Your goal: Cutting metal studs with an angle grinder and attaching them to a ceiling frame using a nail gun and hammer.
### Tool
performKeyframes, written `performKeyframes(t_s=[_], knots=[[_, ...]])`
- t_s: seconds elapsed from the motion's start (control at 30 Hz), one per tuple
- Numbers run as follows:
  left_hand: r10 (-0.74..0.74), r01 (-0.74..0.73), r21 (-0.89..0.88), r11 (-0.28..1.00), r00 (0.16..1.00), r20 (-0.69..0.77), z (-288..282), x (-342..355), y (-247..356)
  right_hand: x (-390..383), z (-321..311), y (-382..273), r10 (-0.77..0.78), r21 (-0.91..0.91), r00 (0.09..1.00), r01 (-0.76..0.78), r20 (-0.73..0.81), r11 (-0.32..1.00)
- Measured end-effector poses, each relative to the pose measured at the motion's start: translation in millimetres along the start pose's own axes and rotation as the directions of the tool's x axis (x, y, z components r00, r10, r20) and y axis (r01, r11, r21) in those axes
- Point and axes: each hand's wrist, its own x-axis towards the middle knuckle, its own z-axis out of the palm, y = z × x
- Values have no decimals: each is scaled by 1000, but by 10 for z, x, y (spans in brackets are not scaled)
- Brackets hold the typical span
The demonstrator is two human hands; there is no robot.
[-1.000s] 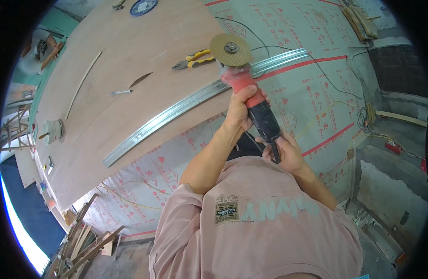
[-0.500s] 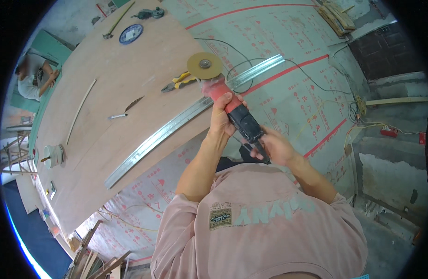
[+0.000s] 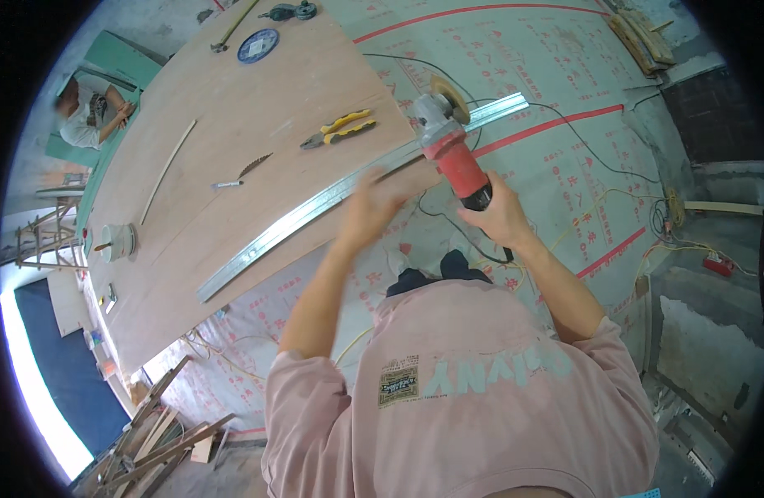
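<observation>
My right hand (image 3: 498, 212) is wrapped round the black rear handle of a red angle grinder (image 3: 457, 162). Its cutting disc (image 3: 452, 98) is tilted nearly edge-on, above the metal channel (image 3: 274, 235). The channel lies diagonally on a plywood board (image 3: 175, 274) and extends past it. My left hand (image 3: 374, 203), blurred by motion, is off the grinder, fingers apart beside the channel. Yellow-handled pliers (image 3: 340, 133) lie just beyond the channel, and a small blade (image 3: 253, 166) with a white marker (image 3: 227, 183) lies farther left.
The board also carries a thin strip (image 3: 168, 170), a white bucket (image 3: 116, 242), a blue disc (image 3: 257, 46) and a hammer (image 3: 231, 29). A person (image 3: 92, 120) is at the far left. Cables (image 3: 589, 141) cross the printed floor covering. Loose timber (image 3: 166, 440) lies lower left.
My left hand has let go of the grinder and moved left. The grinder has turned, so its disc now faces away, and my right hand has risen with it.
</observation>
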Motion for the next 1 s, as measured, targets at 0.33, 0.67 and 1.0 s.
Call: performKeyframes(t_s=[0.33,0.67,1.0], knots=[[-63,150,660,736,986,-153,-1036,-399,-1666,-237,-277,423,80,206,996,-86,37,975],[258,-235,432,871,966,5,550,638,-665,53,-101,690,49,140,999,-52,24,989],[57,-63,-59,996,993,-99,705,919,-771,478,379,735,204,20,956,-212,209,977]])
